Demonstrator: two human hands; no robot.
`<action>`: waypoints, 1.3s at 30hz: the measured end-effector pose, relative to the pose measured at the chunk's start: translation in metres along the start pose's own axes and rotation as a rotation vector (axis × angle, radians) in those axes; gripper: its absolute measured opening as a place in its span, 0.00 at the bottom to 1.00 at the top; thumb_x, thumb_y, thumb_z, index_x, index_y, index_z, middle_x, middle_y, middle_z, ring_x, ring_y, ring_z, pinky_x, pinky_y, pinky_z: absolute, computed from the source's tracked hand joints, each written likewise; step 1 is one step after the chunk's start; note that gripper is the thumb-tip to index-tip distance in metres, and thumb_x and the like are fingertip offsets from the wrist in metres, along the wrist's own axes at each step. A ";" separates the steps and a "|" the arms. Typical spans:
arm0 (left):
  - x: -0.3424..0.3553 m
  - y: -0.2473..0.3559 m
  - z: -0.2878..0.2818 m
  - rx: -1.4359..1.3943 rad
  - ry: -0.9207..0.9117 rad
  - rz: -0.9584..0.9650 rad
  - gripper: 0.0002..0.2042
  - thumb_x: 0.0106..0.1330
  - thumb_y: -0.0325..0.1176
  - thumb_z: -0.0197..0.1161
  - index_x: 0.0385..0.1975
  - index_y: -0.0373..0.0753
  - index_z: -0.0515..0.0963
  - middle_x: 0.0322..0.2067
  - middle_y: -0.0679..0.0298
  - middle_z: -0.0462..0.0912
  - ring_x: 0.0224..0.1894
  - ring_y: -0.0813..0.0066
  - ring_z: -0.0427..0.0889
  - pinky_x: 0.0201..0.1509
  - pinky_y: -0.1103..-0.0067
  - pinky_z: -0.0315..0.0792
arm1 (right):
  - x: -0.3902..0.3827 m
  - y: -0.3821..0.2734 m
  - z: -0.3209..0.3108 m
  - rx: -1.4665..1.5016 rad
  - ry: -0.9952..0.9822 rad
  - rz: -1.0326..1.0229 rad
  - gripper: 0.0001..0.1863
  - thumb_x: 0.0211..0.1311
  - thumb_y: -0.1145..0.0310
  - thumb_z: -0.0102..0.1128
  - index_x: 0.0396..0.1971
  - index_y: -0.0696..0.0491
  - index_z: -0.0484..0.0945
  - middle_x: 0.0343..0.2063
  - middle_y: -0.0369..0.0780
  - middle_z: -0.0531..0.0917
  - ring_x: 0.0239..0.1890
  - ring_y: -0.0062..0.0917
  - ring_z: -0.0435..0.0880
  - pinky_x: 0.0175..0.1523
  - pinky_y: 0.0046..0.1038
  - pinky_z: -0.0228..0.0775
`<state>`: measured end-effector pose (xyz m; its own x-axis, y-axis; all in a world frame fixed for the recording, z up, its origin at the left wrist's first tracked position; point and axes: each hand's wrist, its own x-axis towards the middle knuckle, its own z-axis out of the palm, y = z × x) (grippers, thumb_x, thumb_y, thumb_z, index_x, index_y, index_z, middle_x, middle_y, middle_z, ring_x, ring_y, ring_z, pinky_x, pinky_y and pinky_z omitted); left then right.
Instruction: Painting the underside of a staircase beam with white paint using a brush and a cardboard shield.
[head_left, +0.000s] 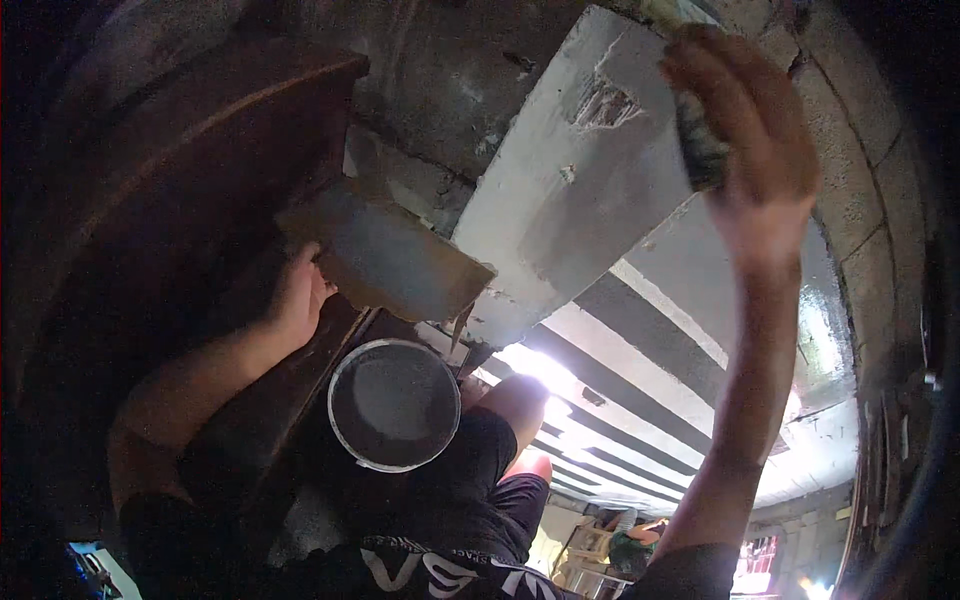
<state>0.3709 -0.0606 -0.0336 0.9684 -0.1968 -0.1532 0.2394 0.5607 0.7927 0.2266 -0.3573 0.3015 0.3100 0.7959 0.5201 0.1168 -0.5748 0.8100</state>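
As our left hand [298, 300] grips the left edge of a flat, stained board [395, 250], we see it held out beside a round bucket [333, 400], though whether the 2 touch we cannot tell. We judge the board thin, stiff and light enough for 1 hand, yet a hold on 1 edge could let its far end dip; its smeared face may be slick, so the edges look the safer grip. Its underside and part of our grasp are hidden. We take the bucket to be rigid, best held by its rim; shadow obscures whether its grey interior holds anything. Farther right is a pale slab [560, 210], gouged near its top and perhaps crumbly there. At far right, our right hand [750, 120] is curled around a dark pad [700, 145], probably light and a little soft, best held by its sides. Our fingers cover much of it, leaving its full shape, and any contact with the slab, unclear.
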 end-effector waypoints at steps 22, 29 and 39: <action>0.012 -0.002 -0.015 0.048 -0.028 -0.024 0.14 0.78 0.45 0.50 0.56 0.47 0.70 0.46 0.70 0.78 0.39 0.77 0.75 0.54 0.68 0.72 | -0.010 -0.017 0.019 0.050 0.105 -0.017 0.20 0.53 0.71 0.70 0.48 0.51 0.84 0.47 0.41 0.86 0.51 0.38 0.84 0.58 0.39 0.77; 0.004 0.001 -0.004 -0.015 -0.043 0.049 0.13 0.78 0.43 0.51 0.51 0.42 0.73 0.44 0.67 0.78 0.39 0.76 0.76 0.49 0.74 0.73 | -0.035 -0.077 0.035 0.224 -0.168 -0.048 0.18 0.52 0.72 0.71 0.46 0.51 0.83 0.45 0.43 0.87 0.51 0.39 0.86 0.55 0.40 0.79; 0.017 -0.004 -0.005 0.177 -0.144 0.051 0.12 0.78 0.42 0.53 0.46 0.41 0.76 0.35 0.66 0.81 0.34 0.75 0.80 0.45 0.75 0.78 | -0.119 -0.112 -0.010 0.596 -0.030 0.631 0.19 0.74 0.58 0.57 0.41 0.62 0.84 0.41 0.52 0.88 0.43 0.45 0.89 0.52 0.41 0.82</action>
<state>0.3863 -0.0624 -0.0426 0.9560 -0.2913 -0.0348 0.1620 0.4252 0.8905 0.1668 -0.3859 0.1515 0.5074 0.2939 0.8101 0.3869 -0.9177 0.0906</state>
